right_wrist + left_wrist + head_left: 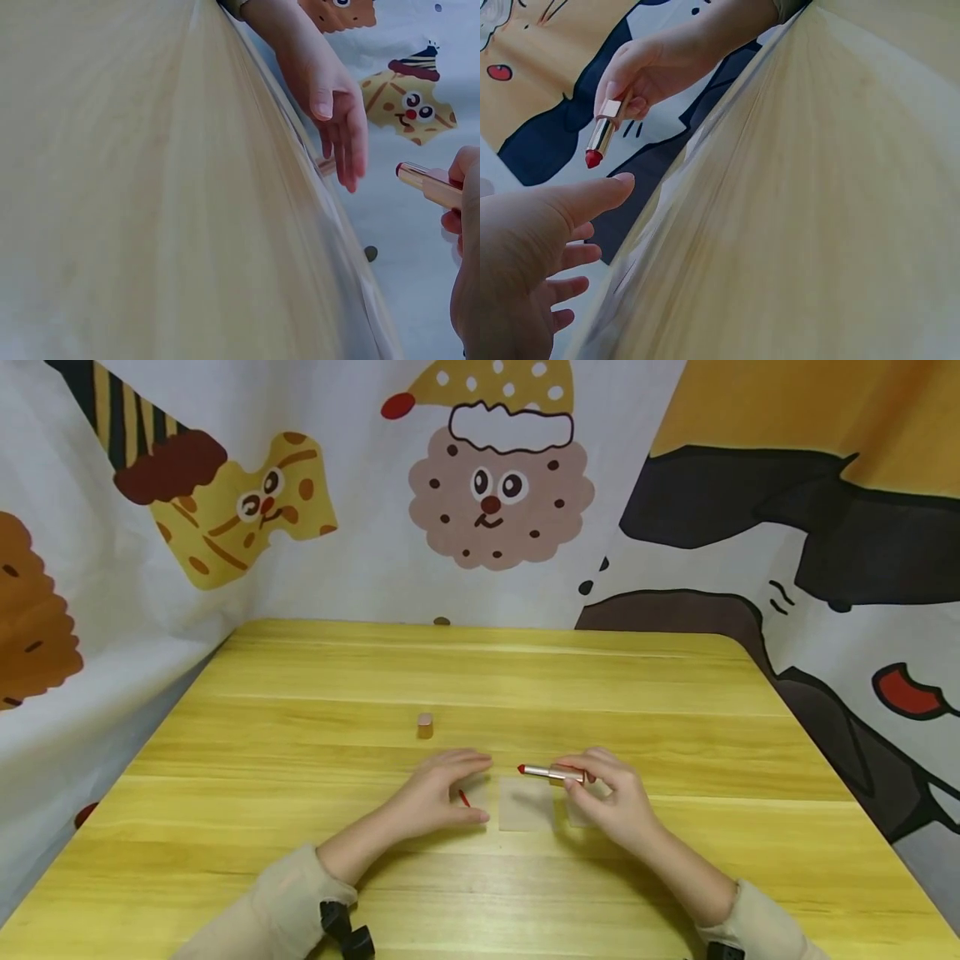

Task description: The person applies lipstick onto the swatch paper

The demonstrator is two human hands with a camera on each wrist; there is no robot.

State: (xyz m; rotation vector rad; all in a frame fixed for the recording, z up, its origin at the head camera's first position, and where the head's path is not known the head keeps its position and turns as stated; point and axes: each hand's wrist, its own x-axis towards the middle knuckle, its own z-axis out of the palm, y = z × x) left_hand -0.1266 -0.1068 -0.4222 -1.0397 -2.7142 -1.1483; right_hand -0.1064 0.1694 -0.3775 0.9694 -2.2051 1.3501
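Note:
My right hand (617, 797) pinches a lipstick (555, 772) by its shiny rose-gold base, the red tip pointing left. In the left wrist view the lipstick (602, 133) shows its red bullet uncovered, with my left thumb below it. My left hand (435, 793) holds nothing, its thumb and fingers spread apart over a pale square sheet with a red stroke (464, 798) on it. Between the hands lies a second pale square sheet (525, 810). A third sheet (581, 814) is partly covered by my right hand.
A small rose-gold cap (425, 725) stands on the wooden table (480, 893), beyond my left hand. A white cloth (345, 577) with cartoon prints hangs behind and beside the table. Dark straps (347, 930) sit at both sleeve cuffs.

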